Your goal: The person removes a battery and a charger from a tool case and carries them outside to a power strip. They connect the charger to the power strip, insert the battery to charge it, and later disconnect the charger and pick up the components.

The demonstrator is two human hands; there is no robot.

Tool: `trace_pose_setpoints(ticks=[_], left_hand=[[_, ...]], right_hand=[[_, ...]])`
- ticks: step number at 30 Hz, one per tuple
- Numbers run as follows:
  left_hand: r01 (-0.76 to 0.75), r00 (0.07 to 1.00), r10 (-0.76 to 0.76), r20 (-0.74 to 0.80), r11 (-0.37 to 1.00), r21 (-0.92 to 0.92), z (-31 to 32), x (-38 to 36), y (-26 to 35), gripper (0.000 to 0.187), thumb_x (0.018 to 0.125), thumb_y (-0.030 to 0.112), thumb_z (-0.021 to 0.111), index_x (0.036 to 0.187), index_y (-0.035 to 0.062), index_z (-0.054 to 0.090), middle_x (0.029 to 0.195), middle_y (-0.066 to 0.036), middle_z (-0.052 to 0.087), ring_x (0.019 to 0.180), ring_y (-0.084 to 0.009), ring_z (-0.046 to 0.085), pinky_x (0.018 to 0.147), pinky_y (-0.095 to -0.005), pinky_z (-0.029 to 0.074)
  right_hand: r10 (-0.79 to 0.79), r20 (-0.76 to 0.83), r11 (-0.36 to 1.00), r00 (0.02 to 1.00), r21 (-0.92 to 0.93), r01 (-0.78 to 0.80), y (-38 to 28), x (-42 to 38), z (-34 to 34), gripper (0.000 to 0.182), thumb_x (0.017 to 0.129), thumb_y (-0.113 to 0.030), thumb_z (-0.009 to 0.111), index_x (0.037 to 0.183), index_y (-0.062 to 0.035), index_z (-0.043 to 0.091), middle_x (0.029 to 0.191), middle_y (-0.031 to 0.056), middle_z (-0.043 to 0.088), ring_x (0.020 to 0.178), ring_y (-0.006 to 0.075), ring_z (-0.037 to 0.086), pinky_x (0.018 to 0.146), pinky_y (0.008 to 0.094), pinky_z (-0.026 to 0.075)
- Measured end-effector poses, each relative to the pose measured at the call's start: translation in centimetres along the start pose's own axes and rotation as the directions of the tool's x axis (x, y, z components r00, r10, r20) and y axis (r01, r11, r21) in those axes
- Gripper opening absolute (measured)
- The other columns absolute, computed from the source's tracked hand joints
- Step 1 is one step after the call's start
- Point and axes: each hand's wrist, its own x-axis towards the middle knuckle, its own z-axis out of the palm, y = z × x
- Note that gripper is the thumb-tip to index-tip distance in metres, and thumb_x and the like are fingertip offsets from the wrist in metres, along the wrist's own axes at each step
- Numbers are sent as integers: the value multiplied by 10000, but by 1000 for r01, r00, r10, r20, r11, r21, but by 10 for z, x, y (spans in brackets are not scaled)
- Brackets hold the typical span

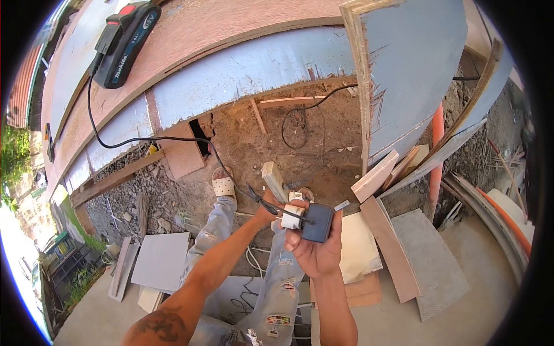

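Over a dirt-floored building site, the right hand (317, 248) grips a black plug adapter (318, 222); the left hand (270, 209) pinches its white plug (292, 217).

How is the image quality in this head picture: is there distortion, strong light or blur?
Head view: strong fisheye, so the blue board curves and black corners frame the picture; hard sunlight, the left edge washed out; the right hand with the black adapter is sharp; the left hand is sharp too.
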Motion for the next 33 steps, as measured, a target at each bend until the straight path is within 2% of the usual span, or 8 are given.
trace_pose_setpoints(ticks=[1,8,12,18,21,23,27,33], left_hand=[[285,953,-296,63,948,142,-7,4,14,527,638,134,823,1069,-37,572,989,-105,662,969,-205,632,835,-345,505],[169,985,-162,-52,901,400,5,-17,65,481,652,206,814,1021,-40,628,928,-162,693,860,-261,679,776,-372,523],[263,961,-275,-19,895,361,-10,-12,63,502,658,131,809,1080,-31,590,1017,-130,679,982,-208,641,875,-363,501],[266,957,-269,110,963,40,-52,-1,9,520,621,58,820,1078,-43,594,989,-129,682,905,-215,659,801,-354,529],[319,931,-318,181,947,26,-50,4,48,497,625,-34,793,1080,-34,594,1003,-104,679,923,-187,649,819,-352,532],[307,920,-319,225,948,88,-50,5,63,481,645,-80,764,1091,-34,590,1011,-104,679,934,-183,648,843,-358,533],[450,877,-426,223,890,-69,-62,-3,59,650,706,-131,743,1280,15,476,1217,-52,599,1110,-192,599,954,-378,541],[446,857,-416,303,894,-34,-73,-18,54,775,713,-145,723,1376,89,398,1329,-55,519,1183,-195,555,991,-383,512]], right_hand=[[-16,47,995,999,95,12,-1,0,8,813,940,-687,326,1404,-23,385,1132,285,560,802,224,620,693,358,533],[-60,-107,998,992,-19,58,-16,-4,42,745,938,-649,331,1268,-8,517,1002,237,635,704,235,591,618,344,516],[-141,-227,977,964,-188,99,-17,2,39,661,940,-557,343,1139,16,606,984,247,649,605,228,579,434,274,484],[-39,-19,985,999,-171,36,-13,41,6,631,953,-547,325,1063,2,615,876,163,678,591,231,620,416,260,493],[-146,-434,972,889,-228,48,-7,80,9,648,958,-573,312,1087,-8,603,872,153,676,625,250,656,462,283,535],[96,167,952,981,-305,-41,-13,103,-16,673,943,-620,380,1123,-6,592,893,149,679,694,261,684,561,348,582],[25,71,871,997,-492,13,-11,126,-32,592,811,-516,726,1049,9,593,860,122,673,662,170,669,524,260,553],[38,-69,577,997,-813,-78,-14,131,-25,442,804,-325,793,1029,3,600,788,59,659,564,94,614,474,217,503]])
